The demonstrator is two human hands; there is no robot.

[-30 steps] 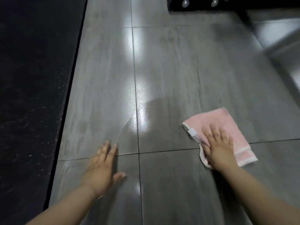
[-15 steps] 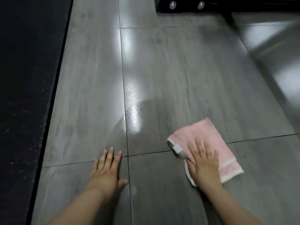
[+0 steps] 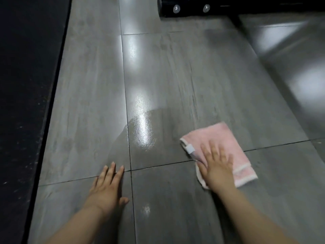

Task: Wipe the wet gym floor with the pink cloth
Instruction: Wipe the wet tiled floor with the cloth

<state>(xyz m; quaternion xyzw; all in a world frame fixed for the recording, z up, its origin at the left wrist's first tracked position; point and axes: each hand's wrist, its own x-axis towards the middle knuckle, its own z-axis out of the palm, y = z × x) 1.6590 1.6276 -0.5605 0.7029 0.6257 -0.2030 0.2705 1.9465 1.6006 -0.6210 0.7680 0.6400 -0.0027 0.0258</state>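
The floor (image 3: 202, 81) was laid in large grey tiles with a faint streaked, stone-like grain, smooth and glossy enough to throw back long white bars of light. Thin dark grout lines crossed it in a grid. A wet patch (image 3: 140, 134) spread over the middle tile, its curved edge darker than the dry tile around it — the surface there looked pebbled and bright where the light struck.

The pink cloth (image 3: 223, 140) lay flat on the floor to the right of the wet patch, straddling a grout line. It was a soft terry fabric, folded into a rough rectangle, with a paler woven band near its lower right end and a pale hem along the edges. A small white tag (image 3: 190, 149) stuck out from its left edge; no writing on it could be read.

The right hand (image 3: 218, 166) pressed palm down on the near part of the cloth, fingers spread and flat rather than curled around it. The left hand (image 3: 109, 185) rested palm down on the bare tile, well apart from the cloth, its fingers straight and close together, the fingertips reaching across a grout line toward the wet patch's near edge.

Along the left ran a black rubbery mat (image 3: 22, 103), matte and speckled with pale flecks. At the top stood a black piece of equipment (image 3: 193, 7) with two round shiny metal fittings — blurred, with no readable lettering.
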